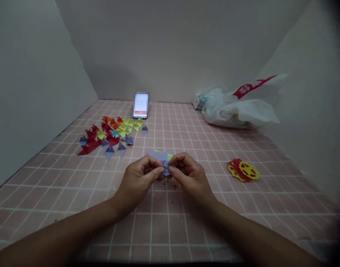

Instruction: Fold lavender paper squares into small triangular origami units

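Note:
Between my two hands is a small folded piece of purple paper point(165, 169), pinched from both sides near the middle of the table. My left hand point(140, 176) grips its left edge with thumb and forefinger. On the other side, my right hand point(190, 176) pinches the right edge, its thumb close to the left one. Just behind the fingers lie flat purple sheets point(156, 154), with bits of yellow-green paper point(169, 157) showing at their edges. The lower part of the folded piece is partly hidden by my fingers.
Several folded paper cranes point(112, 139) in red, orange, yellow, purple and blue lie at the left. A phone-like screen point(141, 105) stands at the back. White plastic bag point(236, 109) and tissue box point(198, 102) sit back right; red and yellow cutouts point(249, 170) lie right.

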Motion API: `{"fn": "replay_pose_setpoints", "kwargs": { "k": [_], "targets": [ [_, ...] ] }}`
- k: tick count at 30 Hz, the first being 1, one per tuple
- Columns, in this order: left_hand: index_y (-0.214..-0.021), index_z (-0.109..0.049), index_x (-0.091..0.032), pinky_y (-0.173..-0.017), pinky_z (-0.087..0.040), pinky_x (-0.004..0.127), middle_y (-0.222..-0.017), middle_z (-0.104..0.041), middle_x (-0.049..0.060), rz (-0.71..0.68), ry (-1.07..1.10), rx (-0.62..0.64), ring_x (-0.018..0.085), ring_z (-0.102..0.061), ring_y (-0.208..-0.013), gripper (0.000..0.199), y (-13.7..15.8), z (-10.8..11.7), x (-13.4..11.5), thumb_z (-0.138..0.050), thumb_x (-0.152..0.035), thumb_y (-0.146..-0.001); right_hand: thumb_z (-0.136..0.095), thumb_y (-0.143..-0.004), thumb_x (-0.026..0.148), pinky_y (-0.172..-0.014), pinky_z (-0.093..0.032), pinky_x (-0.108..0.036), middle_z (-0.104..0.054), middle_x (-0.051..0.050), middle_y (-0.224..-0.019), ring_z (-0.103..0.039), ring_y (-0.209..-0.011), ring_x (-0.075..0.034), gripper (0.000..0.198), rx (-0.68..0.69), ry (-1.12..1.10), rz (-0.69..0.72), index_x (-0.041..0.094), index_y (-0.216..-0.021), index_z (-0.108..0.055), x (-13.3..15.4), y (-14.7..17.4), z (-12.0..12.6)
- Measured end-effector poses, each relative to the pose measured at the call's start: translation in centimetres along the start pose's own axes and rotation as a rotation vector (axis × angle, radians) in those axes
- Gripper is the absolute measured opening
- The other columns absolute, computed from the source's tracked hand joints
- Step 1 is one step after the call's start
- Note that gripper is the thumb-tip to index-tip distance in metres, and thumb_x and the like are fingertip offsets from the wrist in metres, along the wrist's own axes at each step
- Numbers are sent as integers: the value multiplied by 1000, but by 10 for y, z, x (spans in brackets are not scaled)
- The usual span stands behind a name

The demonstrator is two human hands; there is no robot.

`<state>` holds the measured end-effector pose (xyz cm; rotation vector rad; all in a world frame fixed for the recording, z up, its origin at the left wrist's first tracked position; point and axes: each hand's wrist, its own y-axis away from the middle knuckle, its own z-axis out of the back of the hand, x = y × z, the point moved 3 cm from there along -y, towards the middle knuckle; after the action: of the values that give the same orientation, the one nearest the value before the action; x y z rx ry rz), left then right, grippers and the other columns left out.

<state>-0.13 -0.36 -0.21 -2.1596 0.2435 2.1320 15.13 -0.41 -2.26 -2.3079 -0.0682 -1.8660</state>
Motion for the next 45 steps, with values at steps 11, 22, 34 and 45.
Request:
{"fn": "replay_pose_setpoints", "kwargs": {
  "k": [11, 22, 34, 45],
  "targets": [
    [-74, -64, -17, -65, -49, 26, -71, -63, -1, -60, -112, -13, 14, -59, -67, 12, -1, 5, 1, -68, -27, -79, -69, -81, 23, -64, -44, -28, -56, 2, -78, -53, -69, -13, 12, 11, 44, -14, 22, -83, -57, 4, -2, 0],
    [-71, -63, -17, -62, -47, 26, -68, -61, -1, -70, -122, -18, 13, -56, -64, 13, 0, 3, -1, -68, -26, -78, -69, -79, 23, -58, -40, -27, -53, 3, -74, -49, -65, -12, 16, 8, 44, -27, 23, -78, -53, 5, 0, -2],
    [-74, -60, -17, -62, -50, 24, -70, -62, -2, -51, -34, -25, 12, -59, -64, 14, -3, 3, 2, -72, -25, -76, -69, -80, 26, -57, -39, -26, -52, 3, -75, -49, -65, -12, 17, 38, 21, -42, 23, -82, -53, 3, -2, -2],
    [-103, -58, -19, -66, -52, 26, -74, -64, -2, -28, 110, -14, 15, -64, -70, 24, 0, 2, 4, -68, -32, -85, -68, -80, 25, -59, -40, -27, -53, 3, -75, -50, -66, -13, 16, -1, 46, -36, 23, -80, -52, 2, -2, 1]
  ]
}}
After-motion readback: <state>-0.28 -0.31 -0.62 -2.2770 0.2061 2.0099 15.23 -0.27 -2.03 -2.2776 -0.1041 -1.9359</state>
